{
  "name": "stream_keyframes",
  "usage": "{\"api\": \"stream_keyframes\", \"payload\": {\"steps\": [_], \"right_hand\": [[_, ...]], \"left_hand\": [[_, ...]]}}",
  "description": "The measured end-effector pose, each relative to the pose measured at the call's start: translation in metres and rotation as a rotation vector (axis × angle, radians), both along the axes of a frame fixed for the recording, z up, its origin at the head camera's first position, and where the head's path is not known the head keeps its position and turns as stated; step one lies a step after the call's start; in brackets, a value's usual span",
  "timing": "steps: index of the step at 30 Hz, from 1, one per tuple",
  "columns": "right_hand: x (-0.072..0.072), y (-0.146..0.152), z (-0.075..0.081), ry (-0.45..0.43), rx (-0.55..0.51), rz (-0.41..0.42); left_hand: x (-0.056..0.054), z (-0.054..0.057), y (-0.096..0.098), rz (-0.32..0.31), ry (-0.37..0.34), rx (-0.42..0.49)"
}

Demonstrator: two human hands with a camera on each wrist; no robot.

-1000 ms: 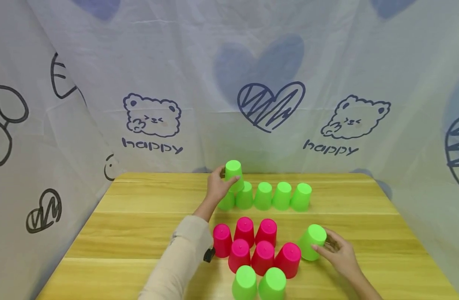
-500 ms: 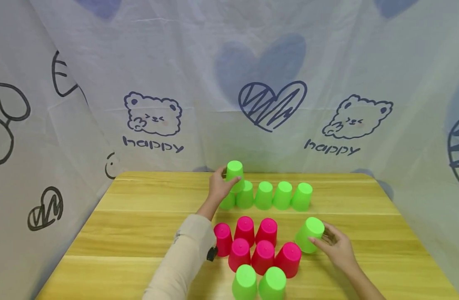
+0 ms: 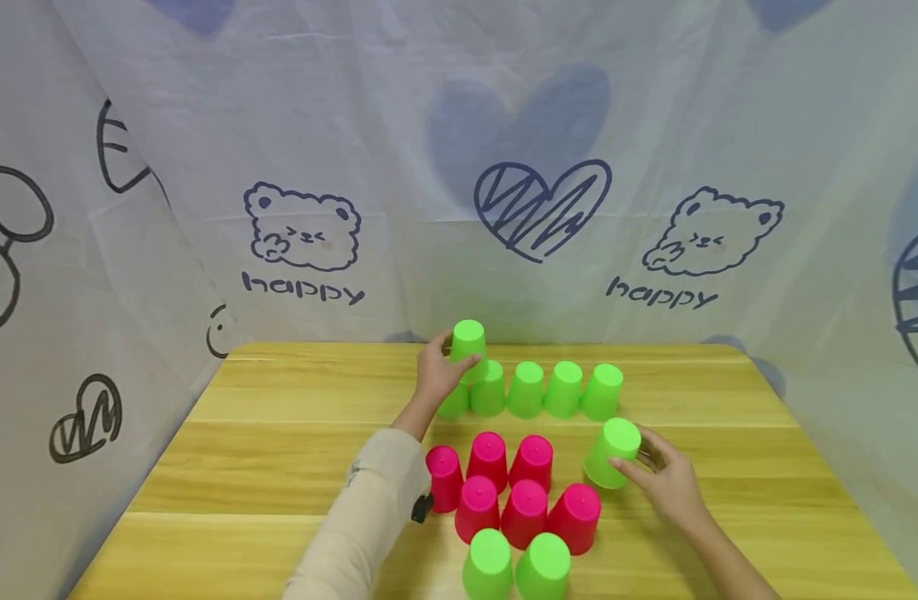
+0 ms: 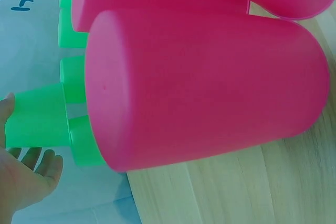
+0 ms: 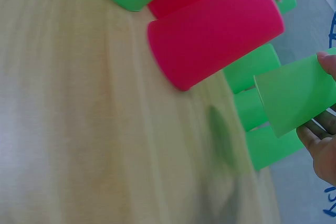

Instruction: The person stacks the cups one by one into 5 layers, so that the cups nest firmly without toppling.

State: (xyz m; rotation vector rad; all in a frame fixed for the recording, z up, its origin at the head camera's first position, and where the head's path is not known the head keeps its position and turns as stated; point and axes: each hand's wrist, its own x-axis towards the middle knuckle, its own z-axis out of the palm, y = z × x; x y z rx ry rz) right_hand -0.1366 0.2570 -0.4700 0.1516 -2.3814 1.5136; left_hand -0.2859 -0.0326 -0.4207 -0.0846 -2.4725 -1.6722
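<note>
My left hand (image 3: 435, 373) grips an upside-down green plastic cup (image 3: 468, 340) over the left end of a row of green cups (image 3: 528, 393). In the left wrist view this cup (image 4: 39, 116) overlaps the join between two row cups, with thumb and fingers on opposite sides. My right hand (image 3: 671, 482) holds another upside-down green cup (image 3: 611, 454), slightly tilted, in front of the row's right end. The right wrist view shows this cup (image 5: 296, 95) above the table, its shadow on the wood below. Its far side and some fingers are hidden.
Several upside-down pink cups (image 3: 529, 512) stand in two staggered rows between my arms. Two green cups (image 3: 489, 567) stand in front of them, near the bottom of the view. A printed white cloth (image 3: 421, 250) hangs behind the wooden table (image 3: 279, 400).
My right hand has carried its green cup away from me and slightly left, toward the green row. My left hand stays at the row's left end with its cup.
</note>
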Motion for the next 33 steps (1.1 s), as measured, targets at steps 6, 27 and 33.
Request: {"api": "stream_keyframes", "payload": {"steps": [6, 27, 33], "right_hand": [[-0.011, -0.003, 0.015, -0.028, 0.023, -0.01], [-0.051, -0.022, 0.042, -0.087, -0.071, -0.068], [-0.057, -0.026, 0.05, -0.087, -0.109, -0.058]], "left_hand": [[0.003, -0.003, -0.006, -0.014, 0.018, -0.028], [0.018, -0.006, -0.03, -0.064, 0.025, -0.1], [0.025, -0.01, -0.04, -0.085, 0.044, -0.1]]}}
